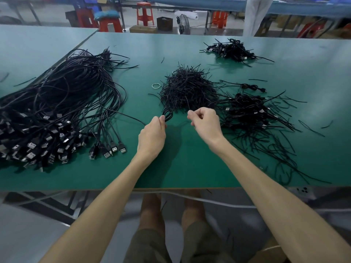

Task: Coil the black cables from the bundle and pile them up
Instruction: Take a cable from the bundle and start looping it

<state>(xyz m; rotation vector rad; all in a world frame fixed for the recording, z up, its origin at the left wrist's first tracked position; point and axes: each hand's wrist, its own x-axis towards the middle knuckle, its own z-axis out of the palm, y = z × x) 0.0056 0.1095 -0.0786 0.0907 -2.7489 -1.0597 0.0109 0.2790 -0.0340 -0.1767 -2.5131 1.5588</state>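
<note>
Left hand (pixel 152 135) hovers over the middle of the green table (pixel 180 168), a little back from its near edge, with thumb and fingers pinching a small coil of black cable (pixel 167 114) whose loops stick out beyond the fingertips. One strand of that cable trails off leftward across the surface toward the big bundle of uncoiled cables (pixel 62 103), which sprawls along the left edge with its USB plugs (pixel 114 149) fanned toward the near side. The right hand (pixel 205 122) is just beside the left, apart from it, with its fingers curled in; it seems to pinch a thin black tie (pixel 187 105) that rises from the heap behind it, though the strand is too fine to be sure. That heap of short black ties (pixel 188 90) sits at the centre of the table, with a pale rubber band (pixel 156 86) lying just to its left. A pile of finished coils (pixel 250 112) lies toward the right edge, loose ties scattered around it, and a second, smaller pile (pixel 230 49) rests near the far right corner.
</note>
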